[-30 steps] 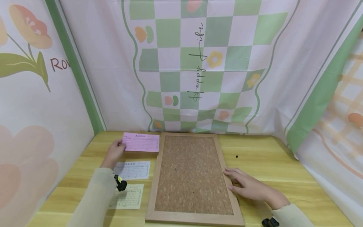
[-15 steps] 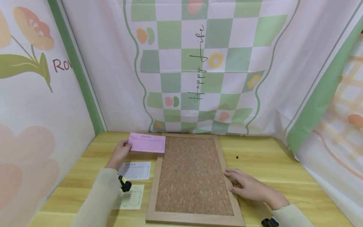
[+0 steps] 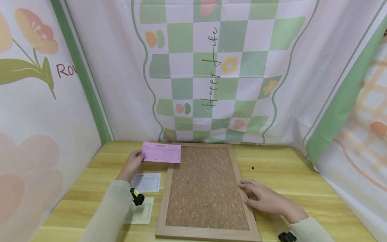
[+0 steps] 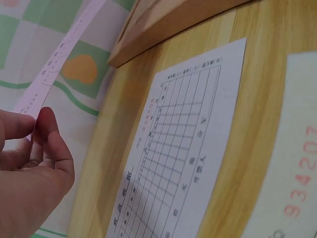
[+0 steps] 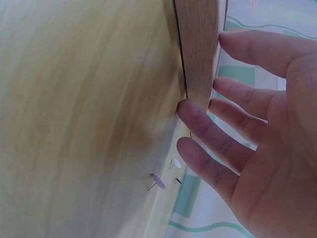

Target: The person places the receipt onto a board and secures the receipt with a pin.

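My left hand (image 3: 132,165) pinches the left edge of a pink printed slip (image 3: 162,153) between thumb and fingers. Held up over the table, the slip overlaps the upper left corner of a wood-framed cork board (image 3: 208,191) in the head view. In the left wrist view, the slip (image 4: 54,64) appears nearly edge-on. My right hand (image 3: 267,201) rests against the board's right side, fingers spread. The right wrist view shows fingertips touching the wooden frame (image 5: 198,49). Below the left hand, a white slip (image 3: 147,182) and a pale yellow slip (image 3: 143,215), partly behind the forearm, lie flat.
Several thumbtacks lie beyond the right hand: a purple thumbtack (image 5: 157,181), a white thumbtack (image 5: 176,163) and a small dark one (image 5: 178,181). The head view shows only a black dot (image 3: 252,168) there. A patterned curtain (image 3: 208,67) closes off the table's far edge.
My left hand has carried the pink slip to the right, from beside the board to over its upper left corner. The right hand and the board stay in place.
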A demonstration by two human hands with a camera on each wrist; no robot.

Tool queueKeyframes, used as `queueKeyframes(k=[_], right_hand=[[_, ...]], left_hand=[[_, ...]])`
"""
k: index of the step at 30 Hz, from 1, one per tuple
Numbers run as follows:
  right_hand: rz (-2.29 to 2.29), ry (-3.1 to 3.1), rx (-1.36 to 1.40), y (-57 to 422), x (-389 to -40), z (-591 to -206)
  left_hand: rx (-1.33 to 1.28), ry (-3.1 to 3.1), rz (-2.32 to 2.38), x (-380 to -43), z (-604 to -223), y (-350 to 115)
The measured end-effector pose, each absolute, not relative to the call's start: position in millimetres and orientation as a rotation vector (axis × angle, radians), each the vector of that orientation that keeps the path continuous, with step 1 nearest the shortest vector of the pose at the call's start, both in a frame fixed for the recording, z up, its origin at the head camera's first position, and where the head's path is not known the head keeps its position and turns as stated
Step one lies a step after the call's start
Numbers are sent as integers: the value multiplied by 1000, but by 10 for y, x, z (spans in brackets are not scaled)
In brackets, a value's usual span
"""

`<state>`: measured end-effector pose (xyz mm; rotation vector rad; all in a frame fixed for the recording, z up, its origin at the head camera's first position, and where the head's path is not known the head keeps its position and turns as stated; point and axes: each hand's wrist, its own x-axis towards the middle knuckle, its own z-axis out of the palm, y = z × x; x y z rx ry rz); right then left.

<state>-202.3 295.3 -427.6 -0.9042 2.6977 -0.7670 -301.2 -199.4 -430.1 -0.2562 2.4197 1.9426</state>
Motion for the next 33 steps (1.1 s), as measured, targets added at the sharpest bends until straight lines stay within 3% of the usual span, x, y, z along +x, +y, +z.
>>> queueKeyframes(k=[33], right_hand=[[-654, 2814, -895, 2868, -2075, -4192]], left_hand=[[-59, 2204, 2152, -3072, -4266, -1595]])
